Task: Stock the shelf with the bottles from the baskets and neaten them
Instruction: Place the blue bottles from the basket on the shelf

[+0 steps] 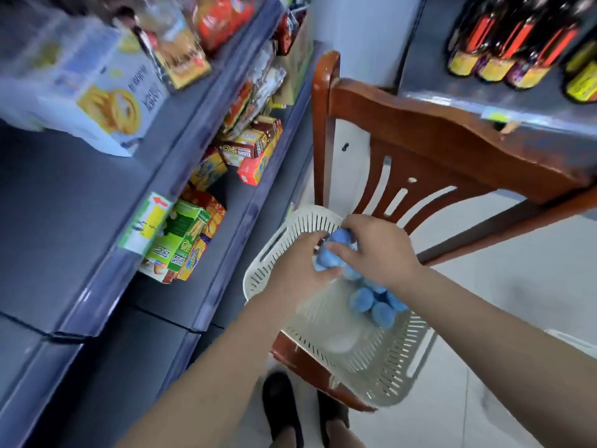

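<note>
A cream slotted basket (381,367) stands on the seat of a red-brown wooden chair (429,140). Inside it are several clear bottles with blue caps (371,302), clustered at its far right side. Both hands reach into the basket. My left hand (297,270) curls round a blue-capped bottle (324,258) at the cap end. My right hand (378,250) grips another blue-capped bottle (342,236) just beyond it. The bottle bodies are blurred and hard to make out.
Grey shelves (106,263) on the left carry biscuit and snack boxes (181,240). A shelf at upper right holds dark bottles with red and yellow labels (504,50). My black shoes (281,412) stand on the pale tiled floor below the chair.
</note>
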Tool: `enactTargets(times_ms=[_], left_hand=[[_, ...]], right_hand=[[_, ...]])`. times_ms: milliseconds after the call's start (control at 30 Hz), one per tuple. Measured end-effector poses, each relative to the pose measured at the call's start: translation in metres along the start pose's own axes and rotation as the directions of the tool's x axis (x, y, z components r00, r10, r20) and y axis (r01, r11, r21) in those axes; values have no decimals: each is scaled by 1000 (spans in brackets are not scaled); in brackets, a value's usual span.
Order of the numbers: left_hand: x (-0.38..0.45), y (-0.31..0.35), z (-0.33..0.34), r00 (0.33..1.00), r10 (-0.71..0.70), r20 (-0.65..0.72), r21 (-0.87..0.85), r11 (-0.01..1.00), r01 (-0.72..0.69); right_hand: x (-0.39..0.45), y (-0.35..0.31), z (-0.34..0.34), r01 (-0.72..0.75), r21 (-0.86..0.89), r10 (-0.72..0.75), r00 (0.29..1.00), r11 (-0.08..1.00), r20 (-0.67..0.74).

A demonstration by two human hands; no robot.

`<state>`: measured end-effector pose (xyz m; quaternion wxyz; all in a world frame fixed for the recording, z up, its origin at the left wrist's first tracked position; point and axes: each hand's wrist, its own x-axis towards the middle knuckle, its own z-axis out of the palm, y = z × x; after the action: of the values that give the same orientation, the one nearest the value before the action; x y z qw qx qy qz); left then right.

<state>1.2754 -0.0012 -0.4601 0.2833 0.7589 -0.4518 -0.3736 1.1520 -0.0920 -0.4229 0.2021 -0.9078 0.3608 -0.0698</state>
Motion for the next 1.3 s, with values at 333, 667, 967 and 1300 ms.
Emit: enactTargets(times_ms=[333, 667, 967, 1300], left_hand=[[-88, 133, -154, 931, 196, -309, -122, 962, -243], [-205, 205, -293, 731, 349, -587, 25, 910, -414], [-320, 214, -371, 613, 303, -730, 70, 925, -373], [-433, 213, -459, 421, 200, -885, 240, 970, 43]], right_hand=[[26, -136, -186, 224, 84, -203, 957, 971, -207], [30, -278, -297, 595, 387, -517, 803, 704, -296], [18, -396, -319, 717, 604, -756, 595, 347, -272], [13, -541, -305, 633, 765, -811, 508, 123, -290]])
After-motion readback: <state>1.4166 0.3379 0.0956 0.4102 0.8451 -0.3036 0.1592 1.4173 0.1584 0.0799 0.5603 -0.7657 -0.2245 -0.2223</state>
